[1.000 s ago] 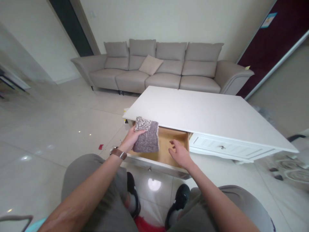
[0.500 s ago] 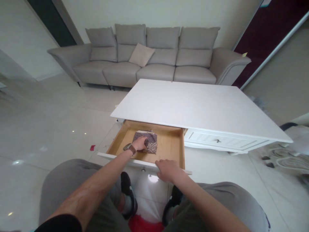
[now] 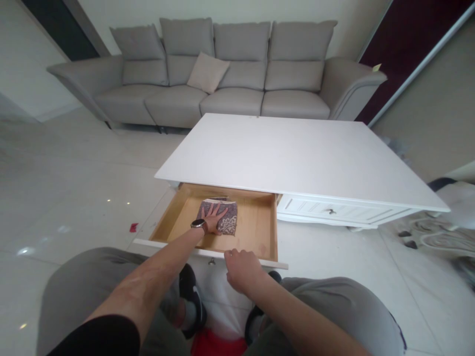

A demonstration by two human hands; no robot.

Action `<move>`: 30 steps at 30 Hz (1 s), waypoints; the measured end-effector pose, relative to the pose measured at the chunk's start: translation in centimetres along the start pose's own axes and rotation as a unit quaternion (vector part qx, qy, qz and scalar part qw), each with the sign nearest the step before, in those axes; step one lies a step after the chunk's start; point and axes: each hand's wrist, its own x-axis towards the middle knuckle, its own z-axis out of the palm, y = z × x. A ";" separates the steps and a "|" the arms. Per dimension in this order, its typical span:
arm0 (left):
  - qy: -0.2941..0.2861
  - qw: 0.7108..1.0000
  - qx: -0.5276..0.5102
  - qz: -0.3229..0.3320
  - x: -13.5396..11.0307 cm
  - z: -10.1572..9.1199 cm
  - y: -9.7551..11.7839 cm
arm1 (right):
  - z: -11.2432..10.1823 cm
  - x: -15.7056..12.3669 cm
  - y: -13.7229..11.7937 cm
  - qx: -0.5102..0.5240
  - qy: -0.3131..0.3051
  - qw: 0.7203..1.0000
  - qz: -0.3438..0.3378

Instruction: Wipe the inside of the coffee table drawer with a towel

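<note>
A folded purple-brown cloth (image 3: pixel 228 225) with a pale leafy pattern lies in the open wooden drawer (image 3: pixel 256 232), left of its middle. My left hand (image 3: pixel 212 220), with a watch on the wrist, rests flat on this cloth, fingers spread. Behind the hand, a light folded edge of the cloth shows. My right hand (image 3: pixel 243 269) is closed over the top edge of the white drawer front (image 3: pixel 170 245), right of its small metal knob (image 3: pixel 212 261). Part of the right fingers is hidden behind the hand.
The drawer belongs to a white coffee table (image 3: pixel 297 153), which has a second, closed drawer (image 3: pixel 330 211) on the right. A grey sofa (image 3: pixel 233 104) stands behind. My knees flank the drawer. A red scrap (image 3: pixel 133 227) lies on the tiled floor.
My left hand has gone from curled fingers to a flat, spread palm on the cloth. My right hand has curled more tightly at the drawer front. The camera view has shifted slightly.
</note>
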 end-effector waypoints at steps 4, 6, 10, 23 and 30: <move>-0.026 0.999 -0.019 0.038 1.1 0.4 2.0 | -0.1 0.2 -0.5 0.007 -0.005 1.000 0.010; -0.042 0.997 -0.022 0.067 2.0 0.1 4.0 | -0.2 0.3 -0.8 0.009 -0.011 1.000 0.017; -0.040 0.991 -0.060 0.114 4.2 -0.1 10.3 | -0.1 0.6 -1.2 0.019 -0.006 0.999 0.025; -0.003 0.991 -0.079 0.106 7.3 -0.5 17.4 | 0.8 1.8 -1.6 -0.004 -0.039 0.998 0.054; 0.037 0.989 -0.111 0.088 7.2 -0.7 17.3 | 1.1 2.8 -1.4 -0.005 -0.055 0.998 0.037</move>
